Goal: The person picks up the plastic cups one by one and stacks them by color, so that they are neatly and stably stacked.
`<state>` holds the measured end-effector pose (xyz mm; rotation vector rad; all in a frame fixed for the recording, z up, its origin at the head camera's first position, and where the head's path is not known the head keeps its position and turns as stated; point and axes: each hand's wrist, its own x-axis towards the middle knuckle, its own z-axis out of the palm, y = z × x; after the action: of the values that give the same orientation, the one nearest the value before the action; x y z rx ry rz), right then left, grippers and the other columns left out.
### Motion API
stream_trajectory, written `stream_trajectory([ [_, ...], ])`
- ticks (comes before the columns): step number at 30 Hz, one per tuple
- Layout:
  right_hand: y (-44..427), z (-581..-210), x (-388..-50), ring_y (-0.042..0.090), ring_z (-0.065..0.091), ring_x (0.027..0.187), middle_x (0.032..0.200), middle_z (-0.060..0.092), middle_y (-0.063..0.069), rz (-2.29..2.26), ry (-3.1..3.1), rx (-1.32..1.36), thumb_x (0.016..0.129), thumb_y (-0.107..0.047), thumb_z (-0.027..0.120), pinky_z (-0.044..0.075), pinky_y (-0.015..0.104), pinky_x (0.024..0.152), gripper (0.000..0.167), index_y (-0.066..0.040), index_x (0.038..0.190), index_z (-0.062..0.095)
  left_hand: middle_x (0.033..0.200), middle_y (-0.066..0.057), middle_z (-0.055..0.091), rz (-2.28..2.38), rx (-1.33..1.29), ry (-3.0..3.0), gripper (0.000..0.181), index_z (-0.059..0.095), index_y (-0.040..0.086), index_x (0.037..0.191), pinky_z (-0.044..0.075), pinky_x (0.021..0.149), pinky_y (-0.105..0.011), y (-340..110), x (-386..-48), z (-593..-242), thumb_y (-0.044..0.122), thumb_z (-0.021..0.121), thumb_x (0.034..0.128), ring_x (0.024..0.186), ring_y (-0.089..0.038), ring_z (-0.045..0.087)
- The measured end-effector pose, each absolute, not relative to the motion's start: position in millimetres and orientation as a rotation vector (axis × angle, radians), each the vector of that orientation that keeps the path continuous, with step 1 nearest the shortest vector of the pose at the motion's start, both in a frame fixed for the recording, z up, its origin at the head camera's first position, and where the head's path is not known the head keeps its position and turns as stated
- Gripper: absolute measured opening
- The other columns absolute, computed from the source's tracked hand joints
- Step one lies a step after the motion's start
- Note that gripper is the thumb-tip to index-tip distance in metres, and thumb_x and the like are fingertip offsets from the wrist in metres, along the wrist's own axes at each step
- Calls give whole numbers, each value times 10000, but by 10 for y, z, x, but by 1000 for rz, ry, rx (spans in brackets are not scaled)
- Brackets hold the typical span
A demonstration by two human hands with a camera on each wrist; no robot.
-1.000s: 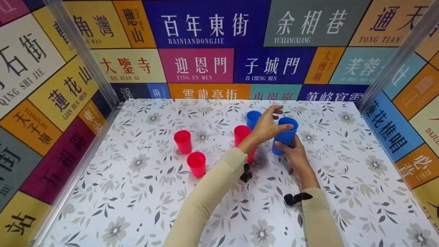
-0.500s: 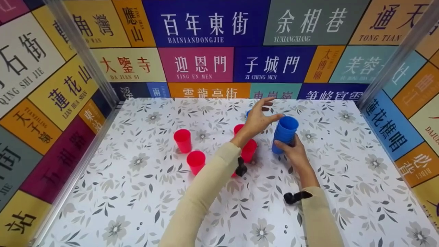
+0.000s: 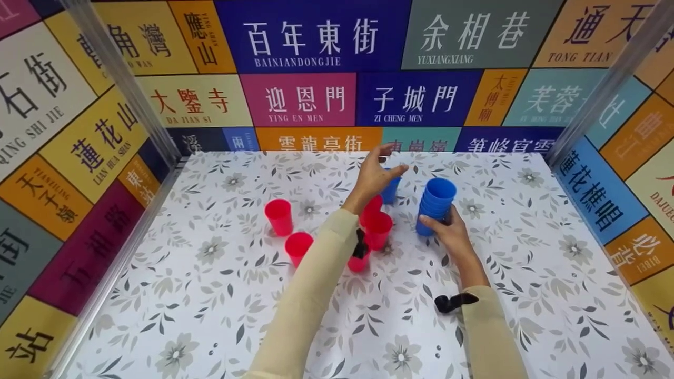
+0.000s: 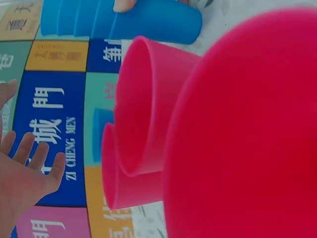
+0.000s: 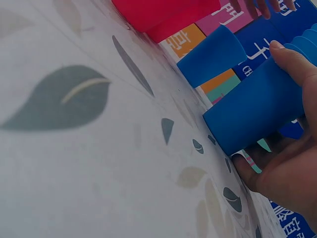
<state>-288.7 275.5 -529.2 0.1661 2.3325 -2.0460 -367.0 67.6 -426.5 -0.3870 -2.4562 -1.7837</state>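
My right hand (image 3: 454, 234) grips the lower part of a stack of nested blue cups (image 3: 438, 197), which stands upright on the table; in the right wrist view its thumb lies along the side of the stack. My left hand (image 3: 372, 176) holds nothing, its fingers spread in the air in front of a single blue cup (image 3: 392, 190). The left wrist view also has that hand (image 4: 27, 181) with nothing in it. Beneath the left forearm stand red cups, among them a nearer one (image 3: 379, 231) and a partly covered one (image 3: 370, 209).
Further left, two red cups stand apart: one (image 3: 279, 217) farther back, the other (image 3: 296, 247) partly behind the left sleeve (image 3: 310, 295). Another red cup (image 3: 359, 262) peeks out by the left wrist. Printed panels (image 3: 300, 100) wall in the flower-patterned table (image 3: 210, 316).
My left hand has come off the top of the blue stack and moved left toward the single blue cup. The right hand keeps its grip on the stack in place.
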Motion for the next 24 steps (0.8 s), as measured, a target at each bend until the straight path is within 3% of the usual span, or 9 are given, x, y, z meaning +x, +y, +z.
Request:
stream_trajectory([
  [9,2759,-5298,-2892,313,309,1509,1614,335,171,-2058,2333,182,884,-336,768,211,459,1266,936,-137,1596,194,1388,-145,568,-1802,-153,-2498,699,472,65,1453,456,1115,-353,726,-3756,-4438,226,801,858,1296,-258,531],
  [24,2743,-5292,-2864,324,314,1506,1611,336,187,-2054,2330,178,896,-305,757,224,464,1261,920,-131,1598,189,1465,-166,506,-1908,-56,-2533,766,425,75,1486,463,1117,-389,653,-3785,-4448,256,807,847,1299,-290,536],
])
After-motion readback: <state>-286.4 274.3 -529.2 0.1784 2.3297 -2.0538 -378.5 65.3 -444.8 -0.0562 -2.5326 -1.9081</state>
